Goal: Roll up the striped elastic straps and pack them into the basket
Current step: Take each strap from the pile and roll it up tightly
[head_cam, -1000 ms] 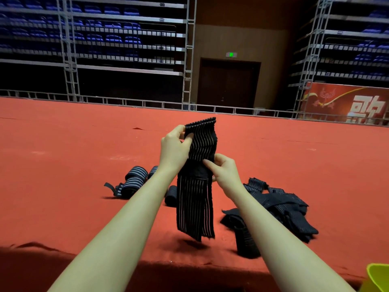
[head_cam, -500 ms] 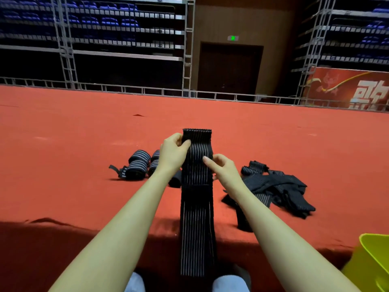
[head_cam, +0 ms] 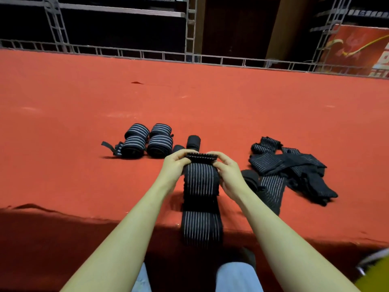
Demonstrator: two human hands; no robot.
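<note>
Black pinstriped strap (head_cam: pixel 201 186) lies flat on the red carpet (head_cam: pixel 63 123), its tail draped over the near edge. Left hand (head_cam: pixel 174 165) and right hand (head_cam: pixel 228 171) both pinch its far end, starting the roll. I'd keep it tight with edges square, like the finished rolls (head_cam: pixel 147 141) far left.

Dim hall, sharp centre, wide-angle bending at edges.

1 head-worn camera looks forward and steeply down, close over the red carpeted platform (head_cam: pixel 63 144).
</note>
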